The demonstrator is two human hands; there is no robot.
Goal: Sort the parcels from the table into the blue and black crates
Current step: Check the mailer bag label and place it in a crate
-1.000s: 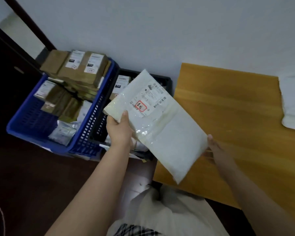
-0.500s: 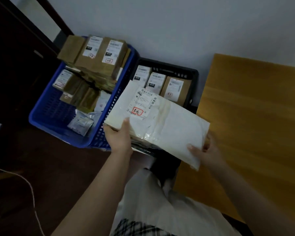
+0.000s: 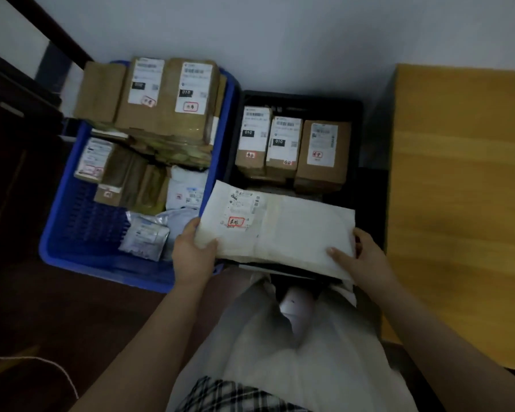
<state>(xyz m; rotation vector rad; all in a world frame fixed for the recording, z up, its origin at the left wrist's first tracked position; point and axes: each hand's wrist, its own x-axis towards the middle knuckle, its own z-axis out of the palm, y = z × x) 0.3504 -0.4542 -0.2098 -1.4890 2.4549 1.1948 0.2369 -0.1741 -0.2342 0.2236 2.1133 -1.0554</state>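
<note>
One view only, taken from a head-worn wide-angle cam, aimed steeply down and fwd. The blue crate (image 3: pixel 72 233) and black crate (image 3: pixel 358 120) are seen close below, by the wall, with the bench (image 3: pixel 464 203) at right.

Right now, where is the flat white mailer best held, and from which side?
By its two short ends, from the near side: the white mailer is flat and floppy, lying lengthwise over the black crate. Left hand and right hand grip there.

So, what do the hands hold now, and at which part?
Both grip the white parcel: the left hand at its left end, the right hand at its right end, over the black crate.
</note>
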